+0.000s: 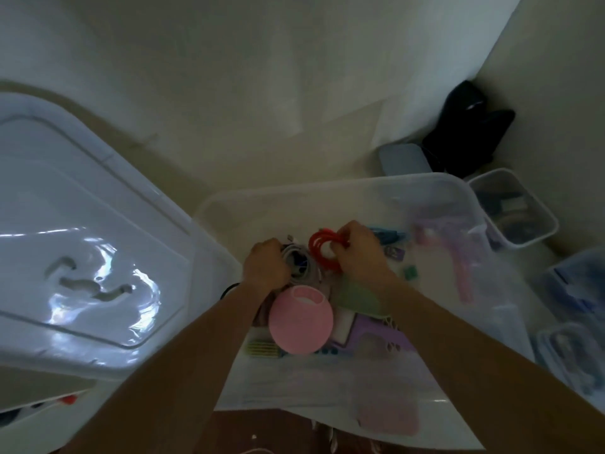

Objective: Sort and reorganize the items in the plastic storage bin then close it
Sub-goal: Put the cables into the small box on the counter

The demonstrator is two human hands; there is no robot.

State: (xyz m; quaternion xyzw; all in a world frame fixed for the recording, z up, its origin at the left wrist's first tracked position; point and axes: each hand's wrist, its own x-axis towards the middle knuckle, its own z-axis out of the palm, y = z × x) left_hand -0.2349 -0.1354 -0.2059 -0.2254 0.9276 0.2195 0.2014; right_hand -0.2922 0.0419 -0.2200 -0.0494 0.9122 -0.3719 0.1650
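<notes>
Sorting in progress, bin not closed: the plastic storage bin (327, 191) stands open beneath both hands, left hand (266, 268) gripping a grey cable coil (302, 268), right hand (358, 253) pinching a red cable coil (319, 249), lid (82, 224) off, left of the left hand.

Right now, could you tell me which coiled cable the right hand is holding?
The red coiled cable, pinched by the right hand; the left hand holds the grey coiled cable beside it.

Both forearms stretched forward and down; left hand (265, 265) and right hand (358, 249) with fingers curled, knuckles up.
</notes>
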